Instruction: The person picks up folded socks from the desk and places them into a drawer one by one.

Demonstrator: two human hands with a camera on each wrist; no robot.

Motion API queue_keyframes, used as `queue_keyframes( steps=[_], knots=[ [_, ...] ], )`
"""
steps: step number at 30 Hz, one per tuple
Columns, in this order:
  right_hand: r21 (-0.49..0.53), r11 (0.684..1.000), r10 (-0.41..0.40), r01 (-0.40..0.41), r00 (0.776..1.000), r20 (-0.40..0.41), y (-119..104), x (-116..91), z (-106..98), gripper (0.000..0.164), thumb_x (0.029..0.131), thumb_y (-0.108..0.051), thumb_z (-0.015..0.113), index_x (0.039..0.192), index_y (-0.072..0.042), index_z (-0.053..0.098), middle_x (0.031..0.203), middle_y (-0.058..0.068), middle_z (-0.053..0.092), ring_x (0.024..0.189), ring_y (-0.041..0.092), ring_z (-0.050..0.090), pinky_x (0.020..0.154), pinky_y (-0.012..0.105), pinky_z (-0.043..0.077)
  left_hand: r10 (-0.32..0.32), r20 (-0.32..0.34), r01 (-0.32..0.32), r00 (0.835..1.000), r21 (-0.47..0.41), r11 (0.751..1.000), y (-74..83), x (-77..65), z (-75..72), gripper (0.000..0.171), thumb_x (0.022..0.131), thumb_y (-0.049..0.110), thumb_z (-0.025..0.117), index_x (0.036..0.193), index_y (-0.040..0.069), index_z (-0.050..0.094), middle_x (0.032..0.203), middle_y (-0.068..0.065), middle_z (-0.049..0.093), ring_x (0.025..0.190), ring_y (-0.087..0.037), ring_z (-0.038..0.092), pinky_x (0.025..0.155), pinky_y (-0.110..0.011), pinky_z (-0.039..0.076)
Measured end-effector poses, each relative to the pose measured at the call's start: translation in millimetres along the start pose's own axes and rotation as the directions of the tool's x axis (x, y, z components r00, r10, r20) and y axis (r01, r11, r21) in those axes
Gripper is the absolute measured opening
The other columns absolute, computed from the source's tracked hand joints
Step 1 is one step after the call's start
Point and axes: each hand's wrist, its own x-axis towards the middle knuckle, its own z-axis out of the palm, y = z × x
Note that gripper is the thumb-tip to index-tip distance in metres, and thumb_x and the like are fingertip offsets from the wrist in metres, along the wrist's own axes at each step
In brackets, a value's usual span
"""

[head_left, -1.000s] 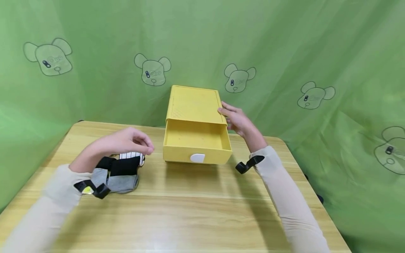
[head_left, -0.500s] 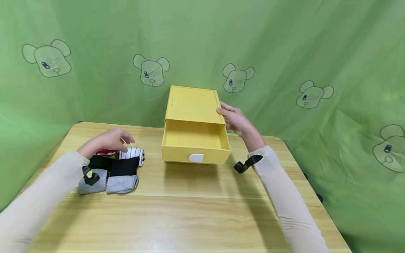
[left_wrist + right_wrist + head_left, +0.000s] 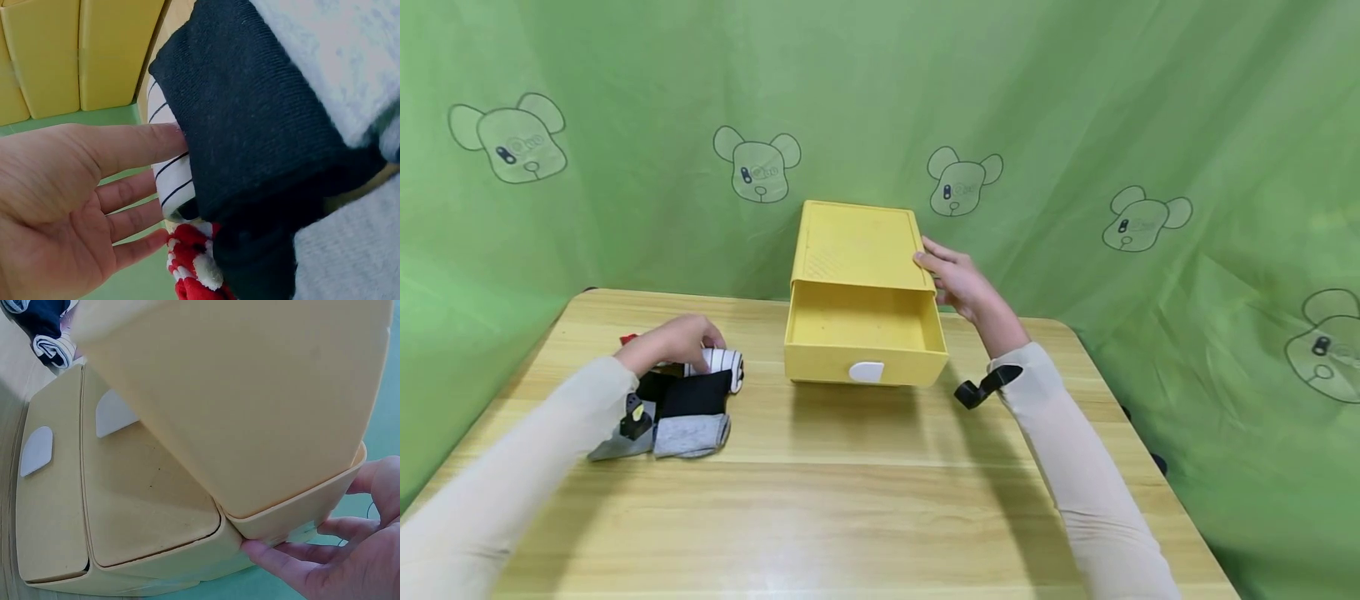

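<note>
My left hand (image 3: 685, 340) is at the back of the folded socks on the table's left. Its thumb sits between the white striped sock (image 3: 173, 172) and the black sock (image 3: 250, 100), its other fingers on the far side, pinching the striped one. My right hand (image 3: 964, 286) rests against the right side of the yellow drawer unit (image 3: 859, 242), thumb on the top edge and fingers along the side wall. The unit's top drawer (image 3: 827, 360), with a white handle (image 3: 867, 372), is pulled out and its inside looks bare.
Grey socks (image 3: 691, 435) lie in front of the black ones. A red-and-white sock (image 3: 194, 259) lies beside the striped one. Below the pulled-out drawer, lower drawers (image 3: 53, 512) are pushed in. A green curtain (image 3: 865, 100) hangs behind the wooden table (image 3: 850, 517).
My left hand has moved left from beside the drawer unit, back over the socks, then down onto the striped sock. My right hand and the drawer unit have stayed in place.
</note>
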Motion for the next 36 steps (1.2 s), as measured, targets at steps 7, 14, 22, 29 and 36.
queue_keyframes(
  steps=[7,14,22,29,36],
  knots=[
    [-0.005,1.0,-0.021,0.021,1.0,0.004,-0.7,-1.0,-4.0,0.063,0.106,-0.031,0.054,0.162,-0.031,0.025,0.154,0.017,0.047,0.093,0.015,0.066,0.077,0.029,0.061,-0.01,-0.007,0.01,1.0,0.026,1.0,0.7,8.6,1.0,0.017,0.075,-0.002,0.08,0.09,0.002,0.077,0.083,-0.005,0.073,0.071,-0.016,0.054,0.067,-0.031,0.049],
    [-0.014,1.0,-0.017,0.017,1.0,0.005,1.5,-1.1,-9.9,0.063,0.106,-0.032,0.054,0.162,-0.031,0.025,0.157,0.016,0.043,0.1,0.017,0.065,0.082,0.03,0.061,-0.003,0.023,0.002,1.0,0.034,0.999,4.6,16.7,1.7,0.012,0.076,-0.002,0.079,0.087,0.002,0.077,0.079,-0.004,0.072,0.068,-0.016,0.052,0.064,-0.03,0.048],
    [-0.014,1.0,-0.015,0.015,1.0,0.0,1.4,-0.9,-8.6,0.064,0.106,-0.032,0.055,0.162,-0.031,0.025,0.162,0.013,0.039,0.111,0.022,0.063,0.082,0.03,0.061,-0.035,0.044,0.034,0.998,0.02,0.999,3.3,22.3,1.0,0.014,0.071,-0.003,0.078,0.083,0.0,0.075,0.075,-0.003,0.068,0.067,-0.015,0.052,0.063,-0.027,0.048],
    [-0.006,1.0,-0.011,0.011,1.0,0.016,1.1,0.2,-3.4,0.065,0.105,-0.032,0.056,0.162,-0.03,0.024,0.158,0.015,0.043,0.101,0.018,0.065,0.08,0.03,0.062,-0.04,0.087,0.041,0.995,-0.006,0.999,1.0,21.9,-2.8,0.014,0.069,-0.004,0.078,0.067,0.005,0.068,0.06,0.008,0.048,0.058,-0.009,0.04,0.056,-0.022,0.036],
    [-0.006,1.0,-0.01,0.01,1.0,0.022,0.9,0.0,-2.4,0.065,0.105,-0.032,0.056,0.162,-0.029,0.023,0.16,0.014,0.041,0.099,0.017,0.065,0.079,0.03,0.061,-0.032,0.014,0.032,0.999,0.015,0.999,8.5,17.1,-23.1,0.018,0.069,0.005,0.087,0.084,0.001,0.078,0.077,-0.003,0.074,0.068,-0.014,0.059,0.064,-0.029,0.052]
  ],
)
